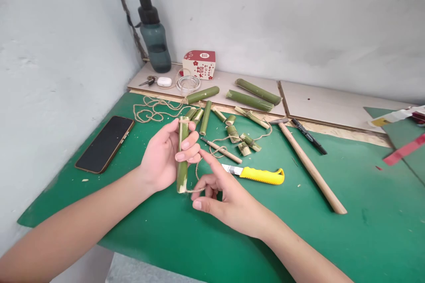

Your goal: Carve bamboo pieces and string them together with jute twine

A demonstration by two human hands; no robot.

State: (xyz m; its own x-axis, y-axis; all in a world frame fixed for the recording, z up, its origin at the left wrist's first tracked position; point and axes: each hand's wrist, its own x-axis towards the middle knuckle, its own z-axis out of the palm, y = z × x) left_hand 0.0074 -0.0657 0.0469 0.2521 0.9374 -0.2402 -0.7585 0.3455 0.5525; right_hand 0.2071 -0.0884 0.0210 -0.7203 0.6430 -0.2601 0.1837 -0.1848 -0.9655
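My left hand [166, 154] is wrapped round a green bamboo piece [183, 170], holding it nearly upright over the table. Thin brown twine [191, 191] comes out at the lower end of this piece, and a bit of twine also crosses its top. Close to that lower end, my right hand [226, 199] has its fingers curled at the twine, with the index finger stretched toward the left fingers. Just beyond lie a yellow utility knife [262, 175], a slim wood-handled tool [222, 150] and several short bamboo pieces [233, 133], some strung with twine.
A phone [104, 143] lies left on the green mat [159, 239]. On the right are a wooden-handled hammer [312, 168] and a black marker [308, 136]. Along the back ledge stand a water bottle [155, 40], a red-and-white box [199, 65], a tape roll [188, 83] and longer bamboo pieces [250, 100].
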